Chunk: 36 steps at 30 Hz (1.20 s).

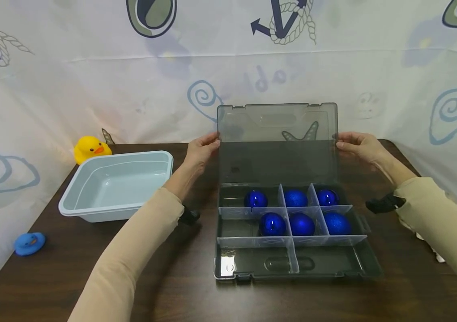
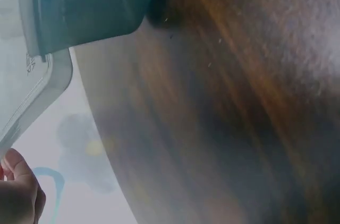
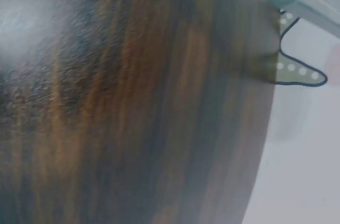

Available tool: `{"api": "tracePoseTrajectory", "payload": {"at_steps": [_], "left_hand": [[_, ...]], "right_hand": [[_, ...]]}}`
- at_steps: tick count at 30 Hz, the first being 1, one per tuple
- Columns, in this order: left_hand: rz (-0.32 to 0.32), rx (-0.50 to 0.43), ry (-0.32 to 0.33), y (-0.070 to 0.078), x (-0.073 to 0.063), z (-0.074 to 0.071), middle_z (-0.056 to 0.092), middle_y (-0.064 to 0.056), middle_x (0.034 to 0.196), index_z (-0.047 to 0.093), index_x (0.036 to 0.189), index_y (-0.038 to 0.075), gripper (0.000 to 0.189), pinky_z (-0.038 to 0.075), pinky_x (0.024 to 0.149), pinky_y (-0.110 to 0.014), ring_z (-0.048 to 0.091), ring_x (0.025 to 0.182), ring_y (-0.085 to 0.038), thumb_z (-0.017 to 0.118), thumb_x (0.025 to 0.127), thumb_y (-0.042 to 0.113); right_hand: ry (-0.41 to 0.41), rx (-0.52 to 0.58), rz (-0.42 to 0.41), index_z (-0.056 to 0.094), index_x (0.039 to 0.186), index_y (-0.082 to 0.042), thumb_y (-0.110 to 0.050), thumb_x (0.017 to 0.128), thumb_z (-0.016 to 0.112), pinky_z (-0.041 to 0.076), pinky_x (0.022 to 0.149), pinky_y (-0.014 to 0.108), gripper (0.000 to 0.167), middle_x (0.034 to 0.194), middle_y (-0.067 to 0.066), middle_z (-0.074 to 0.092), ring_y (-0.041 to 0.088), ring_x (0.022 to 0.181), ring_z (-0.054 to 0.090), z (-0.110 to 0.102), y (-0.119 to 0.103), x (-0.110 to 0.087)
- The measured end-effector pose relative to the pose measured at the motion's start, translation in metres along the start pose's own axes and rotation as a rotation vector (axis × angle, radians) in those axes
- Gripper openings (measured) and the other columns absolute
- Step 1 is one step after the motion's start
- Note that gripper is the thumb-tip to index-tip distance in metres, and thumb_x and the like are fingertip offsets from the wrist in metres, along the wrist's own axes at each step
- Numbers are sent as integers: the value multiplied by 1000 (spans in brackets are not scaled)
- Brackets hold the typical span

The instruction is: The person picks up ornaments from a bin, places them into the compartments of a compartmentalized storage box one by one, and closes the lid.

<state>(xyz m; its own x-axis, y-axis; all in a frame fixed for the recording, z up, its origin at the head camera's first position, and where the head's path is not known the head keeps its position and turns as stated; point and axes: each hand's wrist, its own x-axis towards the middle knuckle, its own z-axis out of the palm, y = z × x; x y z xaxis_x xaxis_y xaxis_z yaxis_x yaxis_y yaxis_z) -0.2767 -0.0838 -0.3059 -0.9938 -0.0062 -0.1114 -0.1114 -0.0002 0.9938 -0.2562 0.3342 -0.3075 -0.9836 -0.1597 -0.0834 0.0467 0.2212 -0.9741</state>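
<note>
A grey see-through compartment box (image 1: 248, 261) lies on the table with its lid (image 1: 276, 163) raised upright at the back. The lid's left edge is pinched by my left hand (image 1: 202, 152), also in the left wrist view at the lower left. At the opposite edge, my right hand (image 1: 360, 146) pinches the lid between thumb and fingers; the right wrist view does not show this hand. Shiny and glittery blue balls (image 1: 302, 224) sit in the back and middle rows, parted by clear dividers (image 1: 252, 242). The front row's two compartments hold no balls.
A pale blue basin (image 1: 115, 210) stands left of the box. Behind it is a yellow rubber duck (image 1: 90, 150), and a small blue duck (image 1: 29, 243) lies near the table's left edge. A printed curtain (image 1: 228, 71) hangs behind the dark wooden table (image 1: 188, 295).
</note>
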Motion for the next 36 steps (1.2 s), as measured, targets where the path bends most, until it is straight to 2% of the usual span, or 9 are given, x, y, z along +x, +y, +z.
{"api": "tracePoseTrajectory", "payload": {"at_steps": [9, 16, 20, 23, 25, 30, 34, 35, 36], "left_hand": [[315, 32, 88, 17, 3, 0, 62, -21, 119, 59, 123, -3, 35, 47, 78, -13, 59, 91, -4, 60, 88, -4], [508, 113, 192, 21, 0, -3, 67, -20, 110, 65, 112, -5, 27, 51, 77, -16, 66, 99, -25, 62, 85, -7], [561, 239, 267, 19, -11, -3, 70, -17, 101, 70, 107, -2, 22, 50, 74, -14, 67, 91, -24, 65, 85, -1], [553, 361, 295, 16, -27, -7, 71, -11, 100, 71, 108, 5, 21, 46, 71, -10, 66, 86, -16, 65, 88, 8], [528, 402, 256, 13, -40, -12, 71, -10, 105, 70, 112, 6, 23, 44, 67, -11, 65, 86, -13, 63, 90, 12], [393, 331, 9, 2, -80, -25, 60, -10, 126, 58, 127, 2, 34, 49, 85, -21, 59, 111, -18, 49, 99, 20], [248, 281, -156, -3, -106, -32, 43, -2, 144, 47, 138, 8, 51, 34, 109, -34, 34, 137, -14, 38, 101, 42], [225, 286, -184, -5, -110, -34, 40, -1, 147, 44, 140, 9, 54, 31, 111, -36, 30, 139, -13, 36, 100, 45], [210, 293, -206, -7, -114, -35, 38, -1, 148, 42, 141, 9, 56, 30, 112, -38, 30, 139, -14, 35, 100, 47]], "right_hand": [[172, -220, -221, 59, 109, -16, -14, 92, 61, 51, 66, 12, 18, 86, -22, 63, -5, 75, 61, 5, -17, 5], [148, -56, -464, 62, 102, -8, 13, 85, 57, 53, 65, 13, 27, 88, -10, 67, 0, 74, 66, 15, -23, 5], [181, -66, -492, 63, 103, -6, 9, 88, 58, 52, 66, 12, 21, 84, -10, 67, 0, 73, 67, 21, -24, -9], [199, -18, -458, 63, 101, -4, 0, 91, 58, 52, 70, 13, 12, 84, -8, 69, 2, 76, 68, 27, -22, -26], [215, -12, -421, 64, 101, -4, -6, 92, 59, 52, 73, 13, 11, 86, -9, 70, 1, 80, 68, 32, -20, -40], [166, 58, -303, 66, 105, -8, -11, 94, 56, 50, 77, 12, 15, 94, -11, 71, 0, 88, 67, 39, -9, -75], [141, -185, -173, 56, 128, -22, -21, 98, 51, 47, 86, 13, 31, 119, -12, 62, -4, 106, 58, 41, -3, -101], [121, -221, -143, 50, 136, -22, -20, 100, 47, 50, 75, 13, 36, 128, -5, 58, -4, 95, 62, 41, -2, -107], [97, -279, -115, 42, 142, -22, -23, 101, 44, 49, 86, 20, 41, 138, -1, 50, 2, 107, 59, 40, -1, -111]]}}
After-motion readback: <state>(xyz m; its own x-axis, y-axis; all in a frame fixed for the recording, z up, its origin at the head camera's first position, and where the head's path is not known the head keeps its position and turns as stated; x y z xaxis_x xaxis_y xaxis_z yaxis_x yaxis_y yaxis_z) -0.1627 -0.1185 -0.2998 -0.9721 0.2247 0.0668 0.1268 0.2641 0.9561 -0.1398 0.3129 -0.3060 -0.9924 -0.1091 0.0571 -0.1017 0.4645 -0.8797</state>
